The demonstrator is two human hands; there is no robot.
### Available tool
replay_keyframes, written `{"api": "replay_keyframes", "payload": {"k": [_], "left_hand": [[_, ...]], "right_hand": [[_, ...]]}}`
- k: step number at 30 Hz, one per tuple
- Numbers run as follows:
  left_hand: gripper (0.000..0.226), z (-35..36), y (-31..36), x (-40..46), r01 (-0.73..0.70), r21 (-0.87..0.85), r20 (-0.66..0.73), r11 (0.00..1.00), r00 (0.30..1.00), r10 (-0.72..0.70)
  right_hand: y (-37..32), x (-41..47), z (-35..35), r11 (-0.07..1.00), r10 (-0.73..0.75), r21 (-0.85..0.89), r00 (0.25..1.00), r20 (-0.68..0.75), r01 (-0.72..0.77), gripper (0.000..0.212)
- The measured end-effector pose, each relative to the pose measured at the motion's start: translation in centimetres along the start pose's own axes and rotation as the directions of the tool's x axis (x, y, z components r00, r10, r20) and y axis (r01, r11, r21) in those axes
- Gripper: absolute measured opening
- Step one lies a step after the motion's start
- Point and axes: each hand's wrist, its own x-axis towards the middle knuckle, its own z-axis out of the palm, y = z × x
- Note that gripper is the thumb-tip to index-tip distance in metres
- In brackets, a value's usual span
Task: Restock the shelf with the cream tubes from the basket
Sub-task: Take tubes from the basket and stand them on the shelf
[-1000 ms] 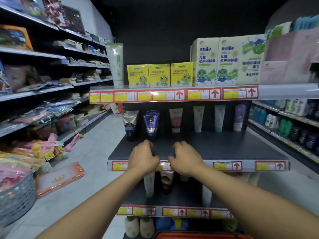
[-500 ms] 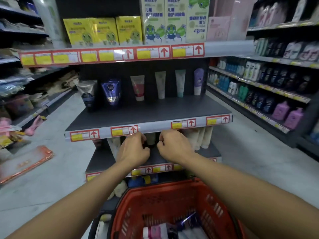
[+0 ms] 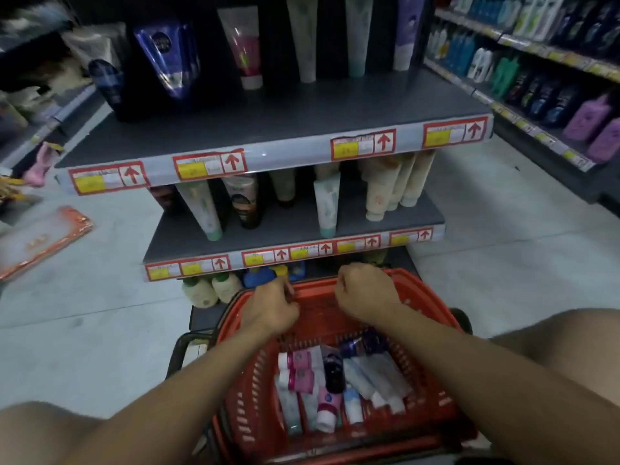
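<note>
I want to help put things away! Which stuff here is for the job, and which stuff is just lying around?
For the job:
- cream tubes lying in the red basket
- shelf with tubes standing at its back
- left hand and right hand, both over the basket's far end

Just lying about:
- orange packet on the floor
- bottles on the side aisle rack

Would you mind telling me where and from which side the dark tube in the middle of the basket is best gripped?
Probably by its middle body, from above. The dark tube lies flat on the other cream tubes in the red basket, its long sides showing, so a thumb and fingers can straddle its width. The right hand hangs over the far rim and seems well placed for it.
</note>
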Motion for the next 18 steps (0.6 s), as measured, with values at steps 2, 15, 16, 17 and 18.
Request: {"api": "replay_keyframes", "payload": {"k": [2,15,16,17,18], "left_hand": [[0.015,2.3,-1.0,0.3,0.071,-0.046,0.075,0.996,0.995,-0.068],[0.01,16.0,-4.0,2.6,0.263,-0.04,0.325,0.964,0.916,-0.237],[0.01,17.2,-4.3,2.8,0.269,-0.044,0.347,0.962,0.907,-0.238],[0.01,18.3,-4.5,2.9,0.28,-0.044,0.368,0.959,0.897,-0.244],[0.017,19.4,-4.8,3.1,0.292,-0.048,0.381,0.955,0.889,-0.252]], "right_hand": [[1.4,-0.4,2.3,0.998,0.059,0.0,0.995,0.076,-0.059,0.026],[9.2,-1.8,16.3,0.898,0.333,0.085,0.792,0.511,-0.432,0.022],[9.6,-1.8,17.2,0.847,0.362,0.139,0.747,0.558,-0.514,0.025],[10.1,-1.7,18.0,0.785,0.39,0.176,0.695,0.605,-0.594,0.03],[10.7,-1.6,18.9,0.741,0.402,0.184,0.645,0.65,-0.646,0.035]]}}
